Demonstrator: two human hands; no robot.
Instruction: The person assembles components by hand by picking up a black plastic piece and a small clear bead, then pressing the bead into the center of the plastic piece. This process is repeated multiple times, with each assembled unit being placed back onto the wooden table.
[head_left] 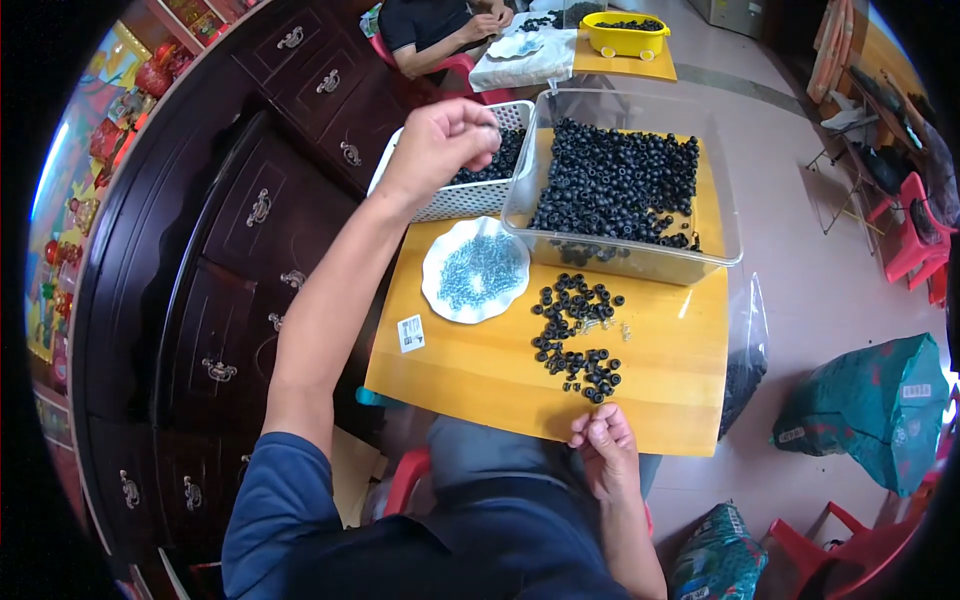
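My left hand [445,148] is raised over the white perforated basket [455,206], its fingers curled in and the thumb against them. Whatever it may hold is hidden. Small black pieces [512,150] lie in that basket. At the table's near edge my right hand [607,440] has thumb and fingertips pinched together, and I cannot make out anything between them. Just beyond it is a loose spread of small black ring-like parts [560,320], with several tiny clear pieces [590,324] among them. A white scalloped plate [437,300] holds many small clear bluish pieces [480,270].
A clear plastic bin [640,258] of black ring-like parts stands at the table's far right. A white label [411,334] lies left. Dark drawers [240,250] flank the left side. Across, another person [430,35] works near a yellow tub [625,42]. Green sacks [865,410] stand right.
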